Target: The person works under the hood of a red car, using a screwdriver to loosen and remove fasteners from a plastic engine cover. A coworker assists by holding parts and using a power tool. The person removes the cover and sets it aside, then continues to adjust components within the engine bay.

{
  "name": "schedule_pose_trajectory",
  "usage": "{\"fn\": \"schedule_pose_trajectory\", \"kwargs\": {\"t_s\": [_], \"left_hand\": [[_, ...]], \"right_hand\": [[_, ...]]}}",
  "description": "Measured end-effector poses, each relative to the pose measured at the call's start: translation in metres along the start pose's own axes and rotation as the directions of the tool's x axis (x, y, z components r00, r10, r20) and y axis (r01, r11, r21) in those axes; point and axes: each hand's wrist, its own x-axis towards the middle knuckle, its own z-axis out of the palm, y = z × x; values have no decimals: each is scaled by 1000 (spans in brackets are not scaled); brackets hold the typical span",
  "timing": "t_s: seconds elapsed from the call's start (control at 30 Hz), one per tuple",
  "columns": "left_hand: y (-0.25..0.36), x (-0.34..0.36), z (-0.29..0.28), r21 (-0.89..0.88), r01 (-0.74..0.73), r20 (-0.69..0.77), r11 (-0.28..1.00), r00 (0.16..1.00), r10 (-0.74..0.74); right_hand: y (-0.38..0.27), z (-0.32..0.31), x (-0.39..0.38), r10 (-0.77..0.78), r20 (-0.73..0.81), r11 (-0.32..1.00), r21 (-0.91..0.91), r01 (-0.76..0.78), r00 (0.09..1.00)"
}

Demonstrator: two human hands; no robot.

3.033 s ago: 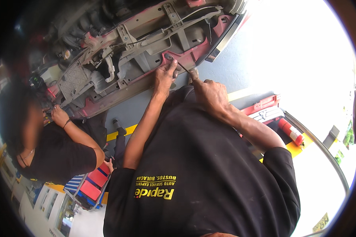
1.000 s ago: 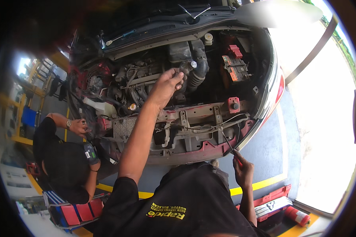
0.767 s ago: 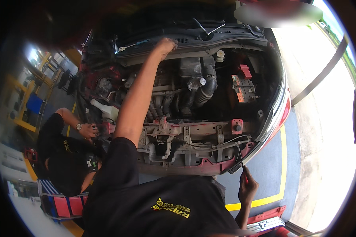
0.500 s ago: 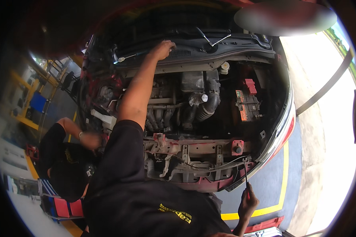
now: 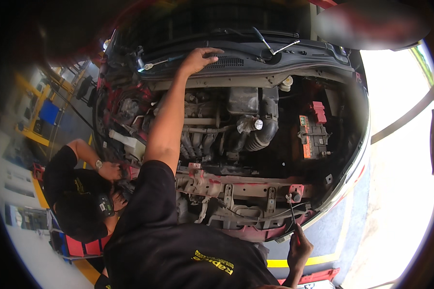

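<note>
at the far left of the scene a co-worker in a black shirt [image 5: 77, 192] crouches beside the red car, one hand with a wristwatch [image 5: 110, 169] pressed against the left side of the engine bay.

my left arm stretches up and away from me, across the engine. my left hand [image 5: 201, 57] lies palm down, fingers spread flat, on the black plastic cowl panel [image 5: 255, 60] at the far edge of the bay, just below the windscreen wipers. it grips nothing; it only rests there.

below my arm sits the grey engine block with its ribbed intake pipes [image 5: 202, 139], and just right of it a thick black rubber hose [image 5: 265, 130]. further right is the black car battery with an orange label [image 5: 314, 139], with a red terminal cover above it.

near me runs the bare, reddish front crossmember [image 5: 236, 185] with the bumper off.

at the lower right, my right hand [image 5: 300, 248] is closed around the handle of a thin metal screwdriver [image 5: 292, 214]. its shaft points up to the crossmember, the tip just beside a small red bracket [image 5: 295, 190].
</note>
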Motion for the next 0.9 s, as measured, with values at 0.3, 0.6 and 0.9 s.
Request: {"fn": "schedule_pose_trajectory", "kwargs": {"t_s": [0.3,0.6,0.9], "left_hand": [[12,-34,11,126,-89,-343,988,931,127],[182,-357,60,-429,-168,-671,888,717,-188],[225,-683,131,-887,353,-202,299,286,-937]], "right_hand": [[-6,-6,-12,36,3,999,9,-36,999],[-22,18,-35,12,472,897,384,-217,881],[-127,127,-51,-188,916,968,233,-91,354]]}}
